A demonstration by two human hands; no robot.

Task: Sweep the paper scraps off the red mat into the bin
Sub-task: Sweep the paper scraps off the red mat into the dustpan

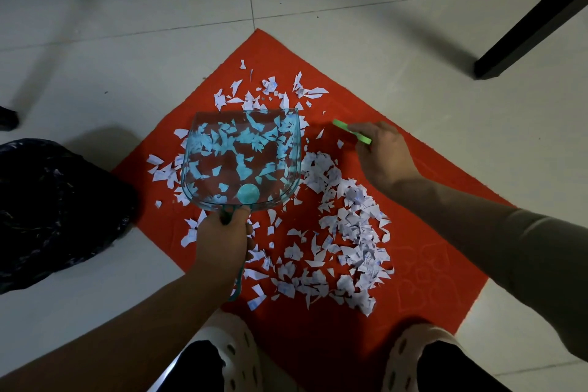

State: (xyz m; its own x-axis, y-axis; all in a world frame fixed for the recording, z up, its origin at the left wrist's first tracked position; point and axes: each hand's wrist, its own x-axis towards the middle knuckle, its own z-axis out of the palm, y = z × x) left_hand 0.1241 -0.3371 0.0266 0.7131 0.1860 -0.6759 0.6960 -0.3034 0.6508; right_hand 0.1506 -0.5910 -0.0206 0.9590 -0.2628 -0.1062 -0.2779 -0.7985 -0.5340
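From the head camera, the bin lined with a black plastic bag (47,207) sat off the left corner of the square red fabric mat (429,200). The frame's left edge cut it off, and its inside was too dark to make out. The clear teal plastic dustpan (241,156) hovered over the mat's left half. The white torn paper scraps (350,232) seen through it looked tinted blue, and it could not be told whether they lay in the pan or on the mat beneath.

The working end of the slim green plastic brush handle (351,131) was hard to make out against the mat's far half. The fingertips of the right hand (381,156) were hidden under the hand's own back. Two pale perforated clogs (235,353) at the mat's near corner ran off the bottom edge. A black table leg (534,19) stood on the white floor tiles (127,25) beyond the mat's right side.

The left hand (222,239) was curled tightly round the dustpan's thin handle, over the mat's left edge. The right hand was closed round the green handle. The thickest heap of scraps lay on the mat's middle, just below and left of the right hand. Looser scraps were spread around the left hand and past the pan toward the mat's far corner.
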